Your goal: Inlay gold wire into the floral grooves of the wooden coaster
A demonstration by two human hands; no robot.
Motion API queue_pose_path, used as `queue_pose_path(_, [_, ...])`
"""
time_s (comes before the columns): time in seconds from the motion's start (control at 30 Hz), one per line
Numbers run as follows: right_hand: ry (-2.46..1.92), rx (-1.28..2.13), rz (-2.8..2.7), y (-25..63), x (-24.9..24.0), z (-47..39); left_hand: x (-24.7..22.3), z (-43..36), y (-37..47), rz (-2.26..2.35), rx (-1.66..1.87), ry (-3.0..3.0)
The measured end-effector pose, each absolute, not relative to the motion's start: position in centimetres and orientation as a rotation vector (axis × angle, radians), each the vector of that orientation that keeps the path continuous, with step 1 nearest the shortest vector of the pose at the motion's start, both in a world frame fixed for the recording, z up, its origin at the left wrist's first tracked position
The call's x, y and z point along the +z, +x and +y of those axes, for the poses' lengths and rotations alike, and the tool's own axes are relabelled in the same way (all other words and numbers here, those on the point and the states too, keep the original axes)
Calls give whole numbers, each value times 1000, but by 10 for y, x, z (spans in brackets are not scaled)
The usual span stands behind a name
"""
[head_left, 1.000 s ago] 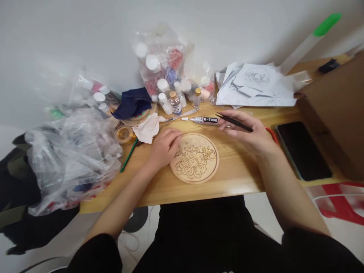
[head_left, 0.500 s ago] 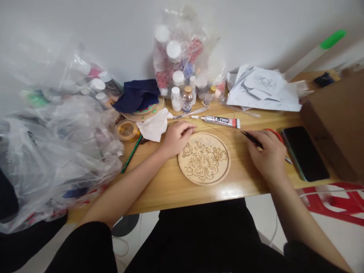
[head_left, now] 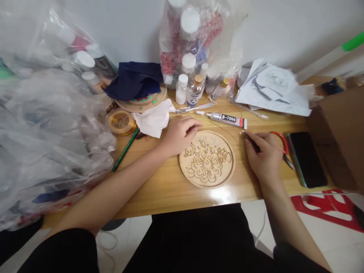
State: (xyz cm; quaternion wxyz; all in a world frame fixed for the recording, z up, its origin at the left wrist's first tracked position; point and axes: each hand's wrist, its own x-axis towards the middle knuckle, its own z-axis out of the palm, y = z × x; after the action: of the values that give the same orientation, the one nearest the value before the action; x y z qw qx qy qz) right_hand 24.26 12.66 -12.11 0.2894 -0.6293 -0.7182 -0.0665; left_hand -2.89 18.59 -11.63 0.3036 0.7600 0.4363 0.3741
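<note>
A round wooden plaque (head_left: pixel 207 182) with a raised rim lies on the table, bearing a flower pattern outlined in gold wire. At its upper left edge rests my left hand (head_left: pixel 182 134), its fingers curled and thumb close to the index finger; whatever may be between them is hidden. To the right of the plaque, my right hand (head_left: pixel 264 153) grips black tweezers (head_left: pixel 252 142) with their tips pointing up and left. A thin wire curves over the table between the two hands. Beyond the plaque lies a B-7000 glue tube (head_left: pixel 227 119), apart from both hands.
Red-handled pliers (head_left: pixel 284 146) and a phone (head_left: pixel 308 159) lie right, beside a cardboard box (head_left: pixel 339 140). A gold wire spool (head_left: pixel 121 122), a green pencil (head_left: pixel 125 151) and plastic bags (head_left: pixel 54 132) are left. Small bottles (head_left: pixel 195 91) and paper sheets (head_left: pixel 274 85) line the back.
My view has shifted slightly, bringing the table nearer. The right hand has turned a little, showing the tweezer tips and more of the pliers. My left hand stays at the plaque's edge.
</note>
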Motion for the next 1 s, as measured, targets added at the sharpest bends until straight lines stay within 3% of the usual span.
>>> queue_pose_path(0.43, [-1489,-275,-1958,220,-100,103,-114,186,-29,1149,966,2025])
queue_pose_path(0.67, [-1182,142,-2408,165,-87,64,-117,187,-30,1093,1022,2065])
queue_pose_path(1.0, [-1160,147,-2744,155,-94,68,-117,187,-30,1064,1023,2077])
